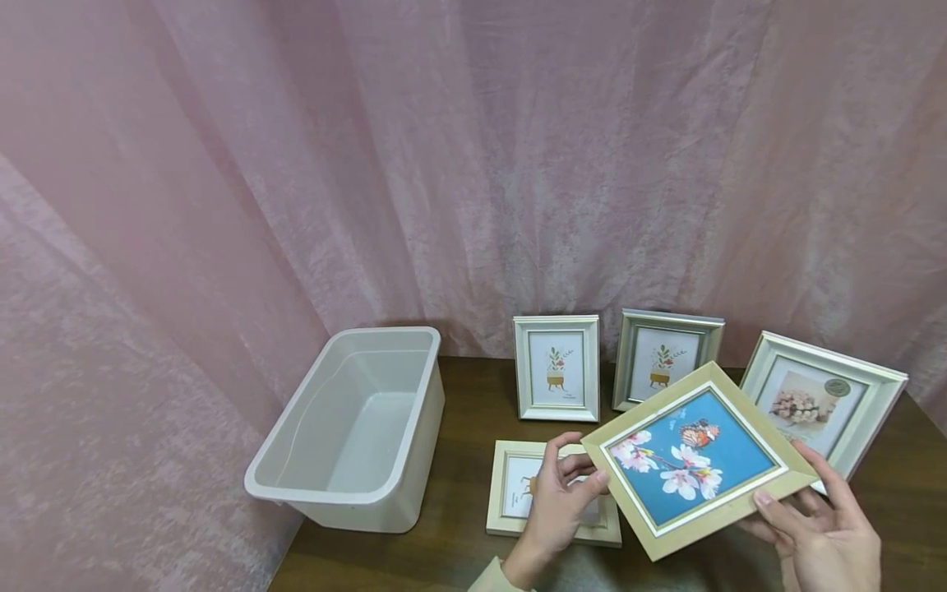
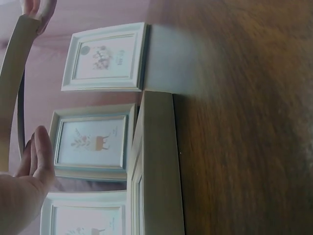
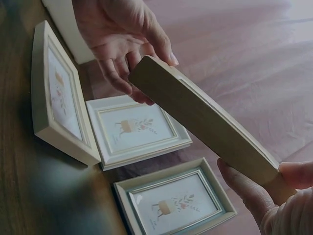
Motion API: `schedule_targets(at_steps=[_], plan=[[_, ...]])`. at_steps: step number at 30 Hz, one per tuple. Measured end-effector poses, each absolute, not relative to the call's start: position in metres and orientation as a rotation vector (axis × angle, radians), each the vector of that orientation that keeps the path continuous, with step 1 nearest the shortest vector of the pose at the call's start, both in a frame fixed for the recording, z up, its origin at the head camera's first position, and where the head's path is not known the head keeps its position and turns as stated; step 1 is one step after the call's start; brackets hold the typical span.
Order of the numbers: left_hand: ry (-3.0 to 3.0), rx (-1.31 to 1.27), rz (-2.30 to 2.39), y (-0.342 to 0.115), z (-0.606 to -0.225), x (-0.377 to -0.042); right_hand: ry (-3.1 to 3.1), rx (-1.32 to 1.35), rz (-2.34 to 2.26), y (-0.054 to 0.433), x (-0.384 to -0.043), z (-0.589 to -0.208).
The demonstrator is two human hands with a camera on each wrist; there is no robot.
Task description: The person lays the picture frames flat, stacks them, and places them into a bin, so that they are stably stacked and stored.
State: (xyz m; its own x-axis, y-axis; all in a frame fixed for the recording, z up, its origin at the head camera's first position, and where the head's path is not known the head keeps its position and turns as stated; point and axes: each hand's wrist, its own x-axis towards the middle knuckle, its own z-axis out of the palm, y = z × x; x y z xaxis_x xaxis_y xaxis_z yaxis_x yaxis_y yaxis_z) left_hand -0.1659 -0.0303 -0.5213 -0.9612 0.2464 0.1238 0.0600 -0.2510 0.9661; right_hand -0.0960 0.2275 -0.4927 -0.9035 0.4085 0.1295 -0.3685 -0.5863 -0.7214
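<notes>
Toward the worktop's (image 1: 473, 411) right edge, we see the right hand (image 1: 821, 530) pinching a butterfly-picture frame (image 1: 699, 464) (left hand (image 1: 556, 500) apparently likewise).

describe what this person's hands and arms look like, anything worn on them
The left hand is bare and ungloved, with slender fingers; a small piece of a pale cream sleeve shows below its wrist. The right hand is bare and ungloved too, and no sleeve shows on that side. No jewellery or markings can be made out on either.
</notes>
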Motion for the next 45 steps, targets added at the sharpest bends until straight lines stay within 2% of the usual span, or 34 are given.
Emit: schedule_targets(at_steps=[27,37,45], plan=[[2.116,0.319,2.362,-0.046,-0.525,-0.155,-1.015,0.081,2.543,0.209,-0.105,-0.516],[2.140,0.582,2.164,-0.071,-0.524,-0.149,-1.091,0.071,2.627,0.202,-0.103,-0.524],[2.435,0.661,1.803,-0.089,-0.520,-0.139,-1.270,0.124,2.671,0.196,-0.100,-0.530]])
